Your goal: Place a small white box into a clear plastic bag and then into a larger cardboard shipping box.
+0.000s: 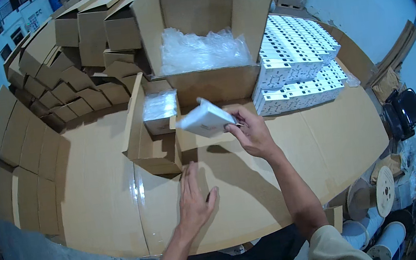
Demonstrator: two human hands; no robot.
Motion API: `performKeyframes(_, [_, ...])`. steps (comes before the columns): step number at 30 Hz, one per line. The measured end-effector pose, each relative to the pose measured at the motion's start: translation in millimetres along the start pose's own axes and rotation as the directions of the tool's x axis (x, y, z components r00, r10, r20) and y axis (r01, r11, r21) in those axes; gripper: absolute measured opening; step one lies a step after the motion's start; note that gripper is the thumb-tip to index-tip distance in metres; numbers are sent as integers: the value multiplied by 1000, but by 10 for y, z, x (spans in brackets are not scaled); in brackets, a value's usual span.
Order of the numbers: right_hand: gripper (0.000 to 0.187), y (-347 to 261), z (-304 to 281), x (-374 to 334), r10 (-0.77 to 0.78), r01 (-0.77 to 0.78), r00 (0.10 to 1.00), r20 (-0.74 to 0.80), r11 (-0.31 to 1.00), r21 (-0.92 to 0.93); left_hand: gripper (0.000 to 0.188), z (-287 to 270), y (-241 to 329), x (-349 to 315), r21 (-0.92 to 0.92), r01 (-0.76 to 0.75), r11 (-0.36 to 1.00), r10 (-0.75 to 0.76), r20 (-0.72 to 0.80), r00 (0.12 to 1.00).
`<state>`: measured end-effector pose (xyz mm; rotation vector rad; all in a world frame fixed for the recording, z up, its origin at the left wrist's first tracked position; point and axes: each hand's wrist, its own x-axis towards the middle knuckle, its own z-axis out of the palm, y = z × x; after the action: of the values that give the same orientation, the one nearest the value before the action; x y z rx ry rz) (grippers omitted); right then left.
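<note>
In my right hand [252,131] is a small white box [205,119], gripped at its right end and held tilted above the table. Just left of it stands an open cardboard carton [156,163]. Wrapped white boxes [159,106] fill the carton's far end, and its near end shows bare cardboard bottom. My left hand [194,200] rests near the carton's front corner with fingers stretched out and holds nothing. To the right, many white boxes [291,70] with dark square marks are stacked in rows.
A large open carton [198,6] holding clear plastic bags [203,50] stands at the back. Piled open cartons [69,58] fill the back left, and flat-sided cartons [23,168] line the left edge. Cable spools [382,192] and a black chair [404,111] stand beyond the table's right side.
</note>
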<state>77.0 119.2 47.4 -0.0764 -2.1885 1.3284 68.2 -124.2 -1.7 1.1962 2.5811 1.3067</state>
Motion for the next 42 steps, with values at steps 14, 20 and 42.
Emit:
performKeyframes(14, [22,80,1016,645,-214,198,966,145,973,115,49,-77,-82,-194,61,-14,998,13,27,1000])
performKeyframes(20, [28,89,930,700,-278,291,951,136,953,-88,46,-118,-44,-168,45,16,999,-18,48,999])
performKeyframes(42, [24,-119,977,743,-326,389,915,239,871,-299,46,-127,-34,-184,85,23,996,-27,53,998])
